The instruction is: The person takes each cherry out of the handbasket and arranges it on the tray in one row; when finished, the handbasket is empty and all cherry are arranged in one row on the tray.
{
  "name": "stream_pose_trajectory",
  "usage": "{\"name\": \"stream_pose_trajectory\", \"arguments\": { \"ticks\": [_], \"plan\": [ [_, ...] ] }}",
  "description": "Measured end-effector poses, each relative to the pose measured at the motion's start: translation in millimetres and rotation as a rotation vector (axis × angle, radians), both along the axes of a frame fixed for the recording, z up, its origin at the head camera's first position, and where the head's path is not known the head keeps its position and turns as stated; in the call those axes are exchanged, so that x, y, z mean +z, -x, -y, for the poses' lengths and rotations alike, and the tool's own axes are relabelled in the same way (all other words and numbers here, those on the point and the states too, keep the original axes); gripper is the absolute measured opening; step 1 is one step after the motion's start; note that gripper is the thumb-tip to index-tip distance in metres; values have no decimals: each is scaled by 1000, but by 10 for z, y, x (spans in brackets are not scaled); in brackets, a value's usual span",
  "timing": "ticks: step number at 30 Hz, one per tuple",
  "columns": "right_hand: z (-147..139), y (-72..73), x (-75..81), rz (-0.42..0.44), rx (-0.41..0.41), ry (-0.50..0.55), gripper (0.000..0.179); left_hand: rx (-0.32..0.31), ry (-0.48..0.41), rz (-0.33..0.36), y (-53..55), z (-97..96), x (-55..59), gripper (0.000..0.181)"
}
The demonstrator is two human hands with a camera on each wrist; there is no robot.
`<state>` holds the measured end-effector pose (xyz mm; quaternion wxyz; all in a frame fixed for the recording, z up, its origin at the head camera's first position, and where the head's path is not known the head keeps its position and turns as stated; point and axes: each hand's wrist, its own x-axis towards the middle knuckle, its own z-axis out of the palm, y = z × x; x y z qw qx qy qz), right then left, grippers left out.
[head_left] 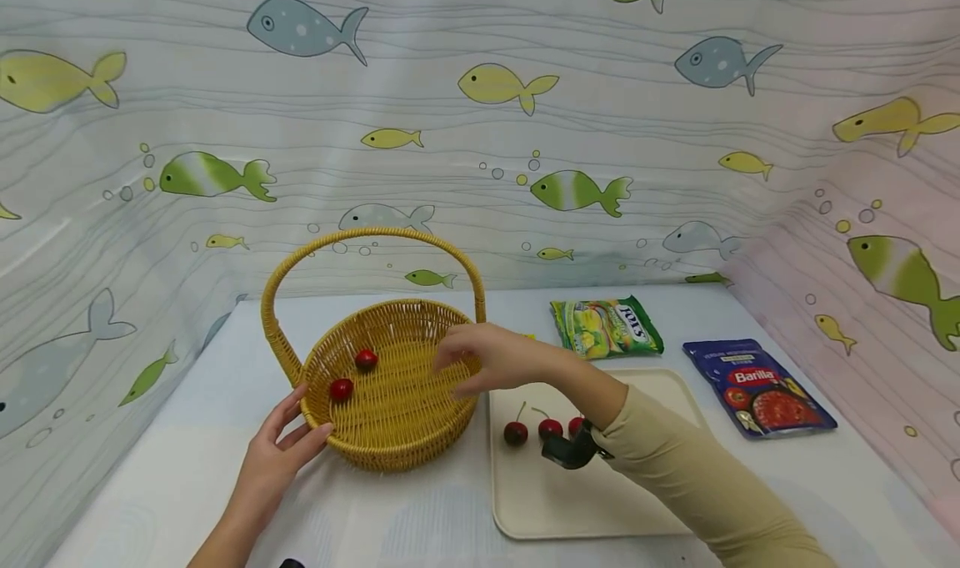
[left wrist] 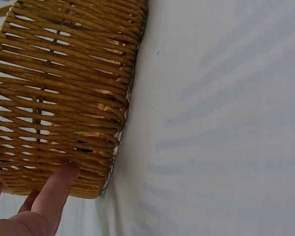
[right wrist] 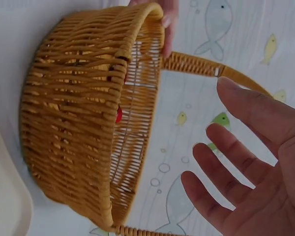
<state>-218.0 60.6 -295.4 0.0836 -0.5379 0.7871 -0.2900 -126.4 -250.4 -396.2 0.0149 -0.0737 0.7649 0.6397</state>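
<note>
A round woven basket (head_left: pixel 401 459) with a tall arched handle stands left of centre, with two red cherries (head_left: pixel 341 389) lying apart inside it. My left hand (head_left: pixel 274 455) rests against its near left side, thumb and fingers spread along the rim. From the left wrist, the thumb (left wrist: pixel 56 189) touches the woven outer wall. Over the basket's right side hovers my right hand (head_left: pixel 491 358), its fingers loosely bent. Nothing lies in that palm (right wrist: pixel 265 187) in the right wrist view. A cherry (right wrist: pixel 119 114) shows past the rim there.
A cream tray (head_left: pixel 577 501) to the right of the basket bears several stemmed cherries (head_left: pixel 515 433), partly behind the right forearm. Behind the tray lies a green Fox's candy bag (head_left: pixel 607 328); a blue Barilla pouch (head_left: pixel 757 389) is at far right. Fish-patterned cloth (head_left: pixel 450 159) encloses the table.
</note>
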Motion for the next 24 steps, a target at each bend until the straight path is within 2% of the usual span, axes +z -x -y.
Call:
{"name": "stream_pose_trajectory", "arguments": {
  "ticks": [6, 11, 18, 24],
  "plan": [
    [223, 95, -24, -18, 39, -11, 29, 7, 14, -4, -7, -5, -13, 79],
    [413, 193, -8, -22, 31, -69, 29, 2, 8, -15, 1, -12, -16, 78],
    [669, 352, -28, 71, -23, -131, 30, 3, -6, -14, 5, 0, -22, 79],
    [806, 483, -136, 115, -51, -175, 30, 7, 4, -9, 7, -7, -19, 79]
  ]
}}
